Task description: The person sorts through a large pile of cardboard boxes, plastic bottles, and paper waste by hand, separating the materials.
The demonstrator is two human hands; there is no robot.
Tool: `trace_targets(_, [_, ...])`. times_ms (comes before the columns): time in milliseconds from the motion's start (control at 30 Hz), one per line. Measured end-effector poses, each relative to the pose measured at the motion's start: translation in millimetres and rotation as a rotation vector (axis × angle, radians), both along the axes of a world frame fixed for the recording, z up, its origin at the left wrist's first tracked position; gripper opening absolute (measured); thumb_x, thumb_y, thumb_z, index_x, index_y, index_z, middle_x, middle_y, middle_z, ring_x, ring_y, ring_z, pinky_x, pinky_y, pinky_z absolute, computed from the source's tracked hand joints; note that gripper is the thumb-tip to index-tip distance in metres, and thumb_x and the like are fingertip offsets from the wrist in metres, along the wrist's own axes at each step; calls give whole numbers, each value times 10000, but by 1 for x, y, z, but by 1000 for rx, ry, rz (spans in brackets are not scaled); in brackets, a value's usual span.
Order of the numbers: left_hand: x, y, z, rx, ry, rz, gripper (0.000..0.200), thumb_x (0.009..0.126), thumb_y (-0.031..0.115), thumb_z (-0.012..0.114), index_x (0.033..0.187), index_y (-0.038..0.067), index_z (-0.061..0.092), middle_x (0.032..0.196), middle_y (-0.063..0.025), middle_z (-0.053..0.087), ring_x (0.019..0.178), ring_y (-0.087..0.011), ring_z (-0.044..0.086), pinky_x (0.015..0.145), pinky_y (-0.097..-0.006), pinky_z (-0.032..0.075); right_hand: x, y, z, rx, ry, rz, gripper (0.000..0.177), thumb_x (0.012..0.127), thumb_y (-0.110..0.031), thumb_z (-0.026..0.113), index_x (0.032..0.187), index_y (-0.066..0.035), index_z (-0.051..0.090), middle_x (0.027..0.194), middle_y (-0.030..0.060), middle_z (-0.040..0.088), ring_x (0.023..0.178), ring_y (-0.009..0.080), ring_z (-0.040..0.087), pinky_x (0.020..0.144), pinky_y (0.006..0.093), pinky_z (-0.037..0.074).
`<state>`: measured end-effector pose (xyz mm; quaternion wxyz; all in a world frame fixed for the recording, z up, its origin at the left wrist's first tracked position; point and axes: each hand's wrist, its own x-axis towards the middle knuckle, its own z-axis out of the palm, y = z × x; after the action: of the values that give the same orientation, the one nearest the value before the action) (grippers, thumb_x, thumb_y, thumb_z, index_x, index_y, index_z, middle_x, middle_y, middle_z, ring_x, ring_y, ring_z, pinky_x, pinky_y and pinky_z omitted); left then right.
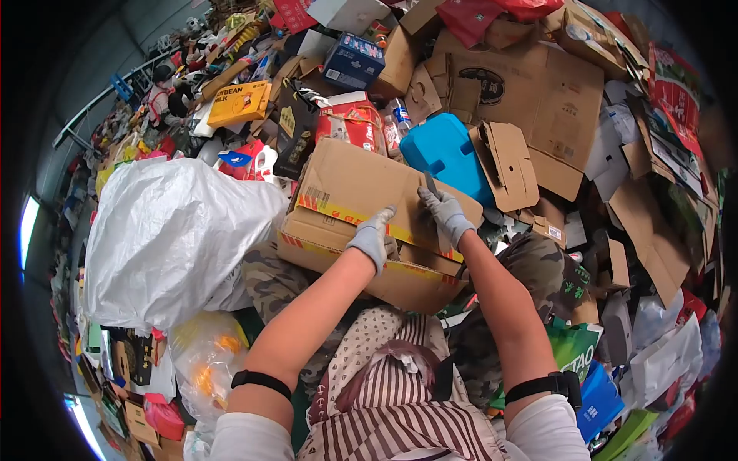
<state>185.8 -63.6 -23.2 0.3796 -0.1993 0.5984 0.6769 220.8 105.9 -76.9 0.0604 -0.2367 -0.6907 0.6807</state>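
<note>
A brown cardboard box [354, 184] with yellow-and-red tape along its edges lies tilted across my lap. My left hand [373, 240], in a grey-white glove, grips the edge of its flap, with the thumb on top and fingers curled under. My right hand [447, 215], gloved as well, is closed around a dark knife [430, 183] whose flat blade points up and away from me over the box. A gap shows along the box's near side, below both hands. The knife's handle is hidden in my fingers.
A large white sack [173, 238] bulges on the left. Beyond the box lie a blue plastic container [446, 154], a red carton [350, 123] and a flattened large cardboard box [530, 100]. Mixed waste surrounds me, including a yellow soybean milk box [238, 104] and a green bag [573, 349].
</note>
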Motion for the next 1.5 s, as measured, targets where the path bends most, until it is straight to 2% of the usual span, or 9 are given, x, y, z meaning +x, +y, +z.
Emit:
trace_targets(200, [-14,12,-3,165,-182,437,686,775,473,648,1244,94,322,1344,-237,337,1222,-430,361,1003,-522,307,41,-4,42,-337,95,-271,596,849,-626,461,991,-49,511,626,113,593,326,151,445,337,297,361])
trace_targets(433, [-13,-6,-15,128,-143,412,557,734,612,635,970,155,420,1072,-123,548,969,-334,552,738,-445,442,104,30,-13,-697,199,-749,476,896,-563,420,840,-102,521,589,29,534,348,129,403,315,275,357])
trace_targets(600, [-36,-27,-17,47,-34,377,527,730,653,605,808,178,388,864,-91,622,749,-350,615,630,-396,453,122,5,-34,-552,-113,-540,504,876,-599,429,790,-117,549,605,28,560,398,133,465,368,294,391])
trace_targets(733, [-57,-44,-20,29,-10,321,511,735,659,590,851,182,448,945,-107,617,808,-322,616,637,-392,450,116,-11,-21,-456,-155,-323,526,853,-620,460,770,-108,546,574,24,549,390,123,478,366,259,385])
trace_targets(900, [-73,-59,-20,255,50,537,445,849,505,564,955,76,506,1013,-128,583,926,-310,586,847,-498,498,106,-13,-42,-478,-92,-199,500,872,-584,463,750,-105,538,533,28,518,375,117,473,338,231,362])
trace_targets(1100, [-98,-71,-27,152,55,559,516,810,575,573,992,96,516,944,-113,602,847,-259,607,713,-441,539,112,-29,2,-480,-73,-129,439,908,-511,467,782,-101,559,601,-3,537,426,93,485,350,219,352])
trace_targets(1233, [-102,-76,-28,143,109,538,522,802,593,571,996,110,524,846,-76,602,750,-218,602,622,-364,536,109,-42,-42,65,116,60,477,904,-514,477,826,-69,628,650,-5,573,496,90,508,473,227,404])
trace_targets(1333, [-101,-73,-18,137,97,550,477,814,581,562,950,125,532,793,-53,594,667,-202,583,559,-331,523,115,-44,-15,-336,-2,-61,489,898,-524,479,773,-69,607,617,-14,556,483,87,510,442,221,389])
trace_targets(1500, [-102,-78,-21,117,76,536,427,825,569,554,841,144,514,702,-33,566,539,-191,534,473,-306,482,107,-35,0,-461,-87,-198,470,885,-527,501,716,-94,572,602,-21,544,459,73,509,396,213,362])
